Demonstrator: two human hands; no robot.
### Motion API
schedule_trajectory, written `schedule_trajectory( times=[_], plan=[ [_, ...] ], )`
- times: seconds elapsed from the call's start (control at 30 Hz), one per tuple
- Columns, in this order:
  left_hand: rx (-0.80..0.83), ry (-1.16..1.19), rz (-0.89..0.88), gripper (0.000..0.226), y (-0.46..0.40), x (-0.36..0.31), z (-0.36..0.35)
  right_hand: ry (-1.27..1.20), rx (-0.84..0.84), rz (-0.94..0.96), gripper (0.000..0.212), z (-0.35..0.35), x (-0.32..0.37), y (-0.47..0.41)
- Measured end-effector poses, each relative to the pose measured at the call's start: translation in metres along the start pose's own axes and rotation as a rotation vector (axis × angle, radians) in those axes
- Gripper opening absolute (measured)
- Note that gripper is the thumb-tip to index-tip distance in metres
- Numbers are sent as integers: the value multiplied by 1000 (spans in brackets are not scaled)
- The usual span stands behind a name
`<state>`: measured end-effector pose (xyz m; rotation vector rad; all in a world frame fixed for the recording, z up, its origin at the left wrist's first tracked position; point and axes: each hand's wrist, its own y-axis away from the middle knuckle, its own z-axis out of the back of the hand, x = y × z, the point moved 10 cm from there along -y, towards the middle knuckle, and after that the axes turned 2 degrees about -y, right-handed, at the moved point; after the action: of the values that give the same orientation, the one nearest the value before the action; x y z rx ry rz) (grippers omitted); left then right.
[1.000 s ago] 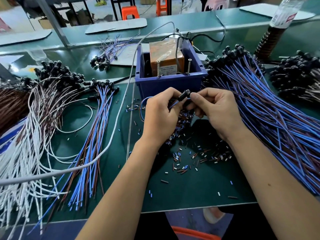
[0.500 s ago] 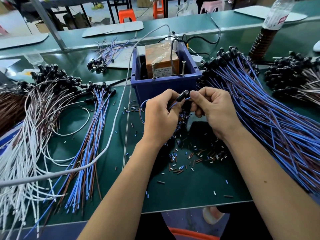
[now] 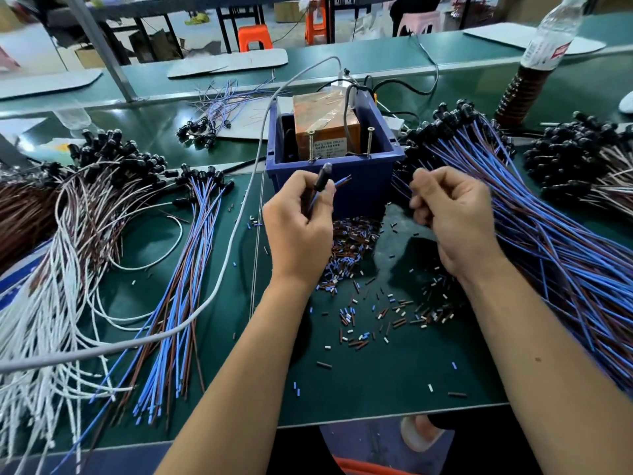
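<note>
The wire [image 3: 312, 200], a thin blue and brown pair with a black cap [image 3: 323, 174] on one end, is sitting in the left hand [image 3: 298, 228], which is curling its fingers round it and pinching it near the cap, so that cap and cut tips are both poking up out of the fist towards the blue box [image 3: 371, 192]. Holding it doubled over like that is probably keeping both ends within reach of the two upright screws [image 3: 311, 145] on the box's near rim, which look to be serving as a stripping or testing post. The right hand [image 3: 448, 214] is hovering apart from the left, fingers curled at the near edge of the heap of blue and brown wires [image 3: 555, 241]; whether it is pinching one of them cannot be told, but it seems to be fetching the next piece. Between the wrists, a mound of short cut bits [image 3: 349, 248] is lying against the foot of the box and scattering over the green table [image 3: 376, 382], just where trimmings would be falling. Inside the box an orange block [image 3: 325, 121] wrapped in tape is standing, with cords running out of the back. On the left, a flat row of blue and brown wires [image 3: 185, 279] is lying with caps pointing away, likely the finished ones, beside looser white wires [image 3: 51, 303]. A grey cable [image 3: 239, 214] is curving across them, and a bottle [image 3: 537, 60] is standing at the far right.
</note>
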<state>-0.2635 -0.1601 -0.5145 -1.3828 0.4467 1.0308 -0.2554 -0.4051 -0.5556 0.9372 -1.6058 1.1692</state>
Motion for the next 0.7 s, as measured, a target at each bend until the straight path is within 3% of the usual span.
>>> schedule_trajectory(
  times=[0.1, 0.13, 0.37, 0.47, 0.57, 0.7],
  plan=[
    [-44, 35, 23, 24, 4, -4, -3, 162, 121, 79, 1, -35, 1, 9],
    [-47, 40, 27, 22, 5, -5, -5, 151, 127, 109, 5, -43, 3, 11],
    [-18, 63, -20, 10, 6, -9, -13, -168, 95, 103, 13, -77, 16, 16],
    [-92, -88, -125, 4, 3, -18, -1, -144, 94, 98, 11, -76, 20, 11],
    [-154, -212, -244, 18, 6, -32, 8, -117, 113, 130, 8, -78, 32, 6],
    [-316, -142, -293, 12, 8, -37, 28, -226, 103, 185, 8, -74, 54, -7]
  ],
)
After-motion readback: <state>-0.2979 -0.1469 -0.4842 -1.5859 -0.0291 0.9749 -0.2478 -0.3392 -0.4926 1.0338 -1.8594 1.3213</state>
